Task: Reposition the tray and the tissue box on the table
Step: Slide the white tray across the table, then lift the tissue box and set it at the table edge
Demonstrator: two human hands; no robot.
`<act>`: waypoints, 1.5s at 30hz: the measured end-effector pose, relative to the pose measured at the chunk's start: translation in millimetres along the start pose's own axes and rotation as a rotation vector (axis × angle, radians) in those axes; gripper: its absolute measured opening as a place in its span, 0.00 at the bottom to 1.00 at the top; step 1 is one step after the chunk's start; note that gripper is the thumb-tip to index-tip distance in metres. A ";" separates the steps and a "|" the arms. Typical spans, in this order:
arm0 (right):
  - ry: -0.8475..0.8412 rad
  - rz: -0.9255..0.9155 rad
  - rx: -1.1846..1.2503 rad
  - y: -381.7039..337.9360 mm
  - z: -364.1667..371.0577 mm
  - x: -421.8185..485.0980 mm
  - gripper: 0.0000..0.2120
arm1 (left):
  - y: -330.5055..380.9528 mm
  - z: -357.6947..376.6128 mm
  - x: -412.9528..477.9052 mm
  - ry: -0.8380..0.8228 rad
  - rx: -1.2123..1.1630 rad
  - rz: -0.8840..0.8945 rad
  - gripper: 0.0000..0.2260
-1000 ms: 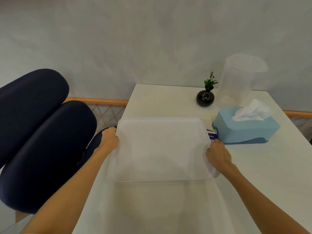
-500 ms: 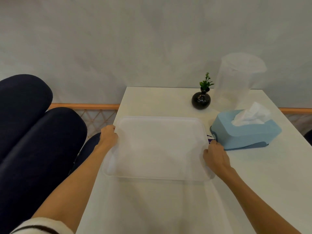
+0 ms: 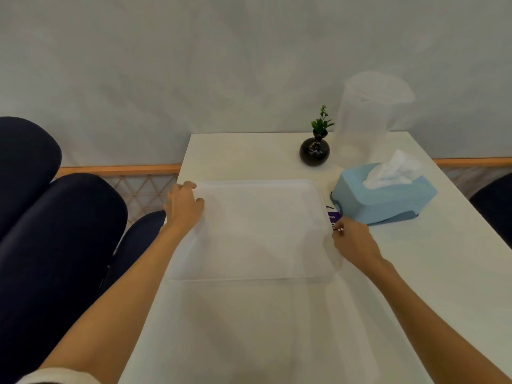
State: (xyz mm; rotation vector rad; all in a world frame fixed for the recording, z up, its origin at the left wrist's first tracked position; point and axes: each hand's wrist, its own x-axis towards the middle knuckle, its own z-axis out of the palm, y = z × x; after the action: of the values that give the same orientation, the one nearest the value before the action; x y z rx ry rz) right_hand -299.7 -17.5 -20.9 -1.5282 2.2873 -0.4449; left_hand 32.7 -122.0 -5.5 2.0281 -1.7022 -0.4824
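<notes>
While both hands rest at its edges, the tray serves as landmark for every entry.

Tray [image 3: 257, 231]: translucent white, rectangular, flat on the table [image 3: 249, 328], toward the table's left edge.
Left hand [image 3: 184, 207]: at the tray's left edge near the far corner; fingers [image 3: 191, 186] loosely curled over the rim, thumb on the tray's inner surface; a light hold, not a tight clench.
Right hand [image 3: 353, 241]: at the tray's right edge, about midway along it; fingers curled inward at the rim, knuckles up; whether it truly pinches the rim cannot be told.
Tissue box [image 3: 383, 196]: light blue, right of the tray's far corner, just beside it, set at an angle; a white tissue [image 3: 392, 170] stands out of the top.
Purple item [image 3: 331, 216]: small, partly hidden between the tray's right rim and the tissue box; kind unclear.
Vase [image 3: 314, 151]: black, round, beyond the tray's far right corner, holding a green sprig [image 3: 321, 123].
Jug [image 3: 368, 117]: clear plastic, upright, beyond the tray, right of the vase.
Chair [image 3: 55, 231]: dark blue, padded, left of the tray, off the table.
</notes>
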 end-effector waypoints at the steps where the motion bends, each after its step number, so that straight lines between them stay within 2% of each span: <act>1: 0.011 -0.005 -0.001 3.9 -5.2 -2.6 0.09 | 14.0 0.8 -2.7 -0.002 -0.026 0.034 0.18; 7: 0.054 0.003 0.042 40.1 -45.5 -11.7 0.08 | 102.5 17.4 -35.8 -0.133 -0.216 0.261 0.14; 10: -0.016 -0.033 0.100 64.4 -72.1 -9.4 0.08 | 141.8 28.5 -54.2 -0.224 -0.370 0.305 0.13; 13: -0.045 -0.016 0.182 90.9 -102.5 -0.6 0.07 | 173.4 45.2 -66.9 -0.266 -0.558 0.182 0.13; 18: 0.154 0.045 0.421 139.4 -141.8 34.4 0.11 | 212.6 87.1 -79.9 -0.339 -0.686 -0.082 0.14; 21: 0.207 0.102 0.601 164.5 -150.2 67.2 0.11 | 240.9 113.0 -88.7 -0.379 -0.781 -0.230 0.14; 23: 0.166 0.129 0.695 174.6 -150.1 89.8 0.13 | 258.7 128.7 -91.8 -0.377 -0.793 -0.305 0.17; 28: -0.092 0.182 0.832 171.5 -136.2 127.8 0.22 | 281.1 155.6 -95.3 -0.321 -0.830 -0.515 0.21; 32: -0.257 0.169 0.889 168.2 -122.3 138.1 0.22 | 290.1 166.7 -98.5 -0.300 -0.861 -0.576 0.26; 34: -0.286 0.164 0.891 166.7 -117.3 139.6 0.28 | 295.3 169.5 -100.2 -0.300 -0.880 -0.588 0.27; 37: -0.291 0.162 0.867 163.2 -114.5 139.1 0.32 | 301.4 170.8 -103.5 -0.300 -0.895 -0.596 0.28; 43: -0.255 0.196 0.883 167.3 -112.0 138.8 0.27 | 311.2 175.0 -109.3 -0.303 -0.930 -0.579 0.25; 45: -0.241 0.207 0.890 171.0 -112.6 136.4 0.26 | 310.0 178.3 -111.9 -0.309 -0.953 -0.583 0.27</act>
State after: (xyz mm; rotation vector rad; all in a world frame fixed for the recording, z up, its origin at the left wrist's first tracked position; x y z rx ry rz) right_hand -539.0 -73.9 -12.7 -0.8296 1.6590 -0.9822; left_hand -338.7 -75.4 11.2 1.6822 -0.6829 -1.5139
